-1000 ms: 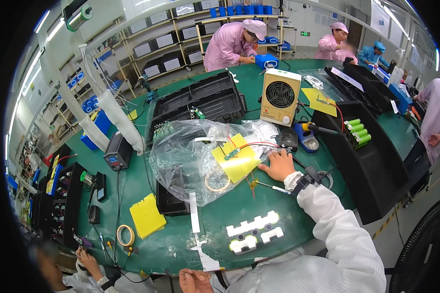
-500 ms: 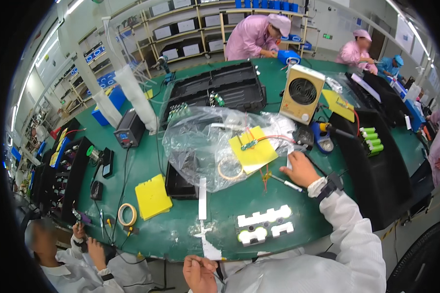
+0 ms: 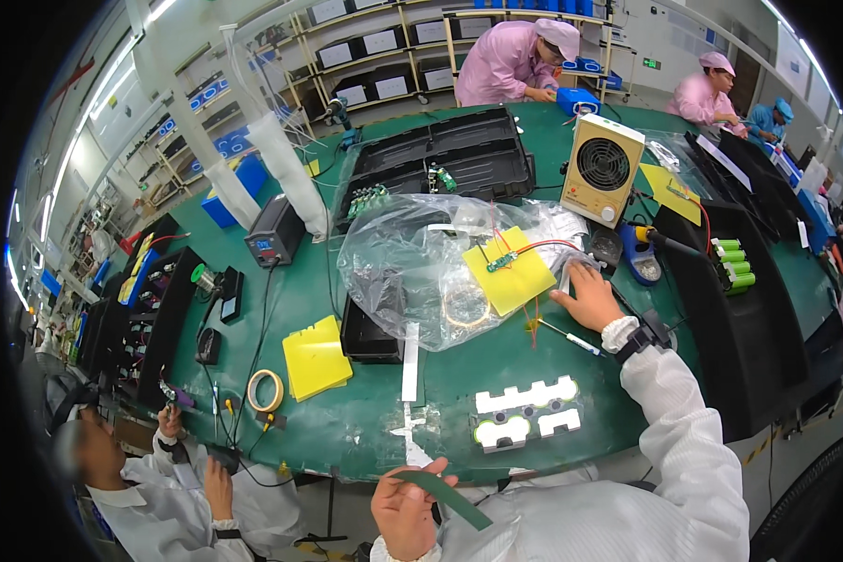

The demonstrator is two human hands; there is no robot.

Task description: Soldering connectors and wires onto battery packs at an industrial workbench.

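Observation:
My left hand point(image 3: 406, 513) is at the table's near edge, thumb and fingers closed on a curved dark green strip point(image 3: 451, 501) whose free end points right. My right hand point(image 3: 590, 298) reaches over the table, thumb and fingers apart, next to the crinkled edge of a clear plastic bag point(image 3: 384, 248). Left of it, a yellow sheet point(image 3: 508, 272) carries a small green circuit board point(image 3: 502, 262) with red wires. A slim white pen-like tool point(image 3: 571, 337) lies just below the right hand. Nearer me sits a battery block point(image 3: 526, 412) with white pieces on top.
A fan unit point(image 3: 602, 169), soldering iron stand point(image 3: 643, 258) and black tray with green cells point(image 3: 735, 267) stand right. Yellow sheets point(image 3: 315, 358), a tape roll point(image 3: 265, 391) and a black box point(image 3: 370, 328) lie left. A co-worker point(image 3: 159, 468) sits at lower left; others work across the table.
The dark green strip now shows clearly in my left hand, which has lifted slightly. My right hand remains near the bag, its fingers slightly shifted. The whole view has shifted a little.

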